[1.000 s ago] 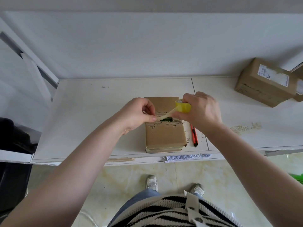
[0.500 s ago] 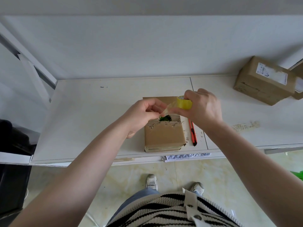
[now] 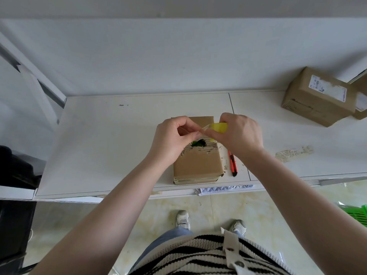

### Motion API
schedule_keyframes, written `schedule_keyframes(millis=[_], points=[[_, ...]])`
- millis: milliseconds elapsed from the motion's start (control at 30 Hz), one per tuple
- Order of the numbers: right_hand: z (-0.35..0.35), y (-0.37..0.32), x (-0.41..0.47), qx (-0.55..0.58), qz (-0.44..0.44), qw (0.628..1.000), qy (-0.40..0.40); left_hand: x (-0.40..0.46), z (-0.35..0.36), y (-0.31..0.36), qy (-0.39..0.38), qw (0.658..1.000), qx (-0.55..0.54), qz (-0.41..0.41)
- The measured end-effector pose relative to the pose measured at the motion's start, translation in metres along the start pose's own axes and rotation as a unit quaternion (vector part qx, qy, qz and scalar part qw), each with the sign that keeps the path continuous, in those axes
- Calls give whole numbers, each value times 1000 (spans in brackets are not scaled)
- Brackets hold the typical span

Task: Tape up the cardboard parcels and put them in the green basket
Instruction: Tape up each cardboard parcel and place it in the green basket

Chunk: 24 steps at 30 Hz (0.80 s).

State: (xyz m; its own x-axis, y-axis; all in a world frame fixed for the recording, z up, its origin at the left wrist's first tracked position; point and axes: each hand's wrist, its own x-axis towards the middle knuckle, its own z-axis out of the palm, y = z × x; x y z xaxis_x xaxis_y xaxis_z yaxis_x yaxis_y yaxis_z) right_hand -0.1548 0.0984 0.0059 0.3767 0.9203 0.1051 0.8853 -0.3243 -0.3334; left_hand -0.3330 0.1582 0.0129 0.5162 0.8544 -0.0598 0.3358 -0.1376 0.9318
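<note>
I see the right hand (image 3: 239, 133) gripping a yellow tape roll (image 3: 219, 127) above the torn cardboard parcel (image 3: 197, 161) at the worktop (image 3: 103, 139) centre, while the left hand (image 3: 172, 139) pinches the tape's free end. At three o'clock of the parcel lies a red box cutter (image 3: 232, 163); the green basket (image 3: 357, 213) peeks in at four o'clock.

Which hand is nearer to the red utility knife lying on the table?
Right. The right hand, gripping the yellow tape roll, hovers just above the red utility knife; the left hand is farther, over the torn cardboard parcel.
</note>
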Motion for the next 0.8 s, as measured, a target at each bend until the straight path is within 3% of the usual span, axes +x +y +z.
schedule_keyframes(millis=[333,633,800], points=[[1,-3,1,-42,14,998,-33,-1,9,-3,74,995,57,45],[0,3,4,-71,11,997,-39,5,2,-13,7,998,62,14],[-1,0,8,-60,14,997,-43,4,4,-14,-28,999,9,-28]])
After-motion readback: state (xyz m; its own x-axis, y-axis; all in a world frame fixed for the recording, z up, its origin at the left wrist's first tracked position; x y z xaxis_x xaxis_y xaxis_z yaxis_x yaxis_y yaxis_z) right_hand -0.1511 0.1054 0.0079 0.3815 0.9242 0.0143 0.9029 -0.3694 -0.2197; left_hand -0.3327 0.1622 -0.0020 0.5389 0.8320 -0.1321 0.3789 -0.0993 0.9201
